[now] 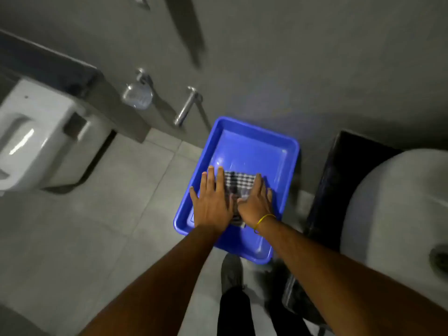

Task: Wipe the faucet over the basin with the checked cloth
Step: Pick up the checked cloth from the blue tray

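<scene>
A black-and-white checked cloth (238, 182) lies flat in a blue plastic tray (252, 141) on the floor. My left hand (213, 200) rests palm down on the cloth's left side, fingers spread. My right hand (257, 200), with a yellow band at the wrist, lies flat on the cloth's right side. Neither hand grips the cloth. A chrome faucet (185, 107) sticks out of the grey wall beyond the tray's far left corner. A round white basin (397, 204) shows at the right edge.
A white urinal (36, 134) hangs on the wall at the left. A chrome soap holder (138, 93) sits on the wall left of the faucet. A black counter (339, 185) stands between tray and basin. My shoe (231, 270) is just below the tray.
</scene>
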